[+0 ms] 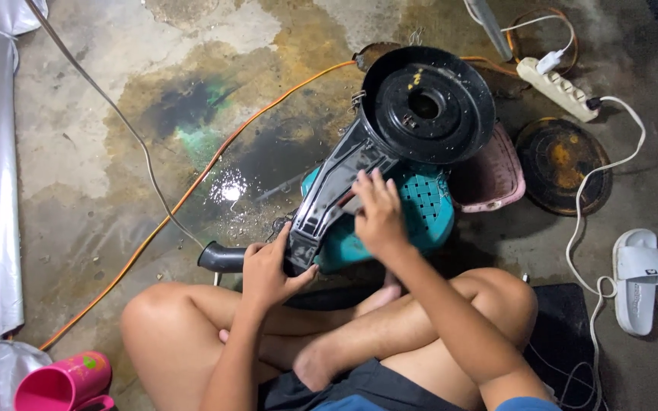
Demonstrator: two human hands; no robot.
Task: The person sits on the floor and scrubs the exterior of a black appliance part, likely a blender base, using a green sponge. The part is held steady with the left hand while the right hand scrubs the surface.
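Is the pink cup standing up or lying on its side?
On its side. The pink cup lies on the floor, its open mouth facing sideways.

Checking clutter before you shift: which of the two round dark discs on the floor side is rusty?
The flat disc lying on the floor, yellow-brown rust patches; the black housing resting on the teal stool shows almost none.

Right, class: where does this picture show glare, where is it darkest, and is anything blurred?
Head view: glare sits on the wet floor patch left of the black housing; deepest shadow lies under the teal stool by the legs; both hands, left and right, look sharp, with no obvious motion blur.
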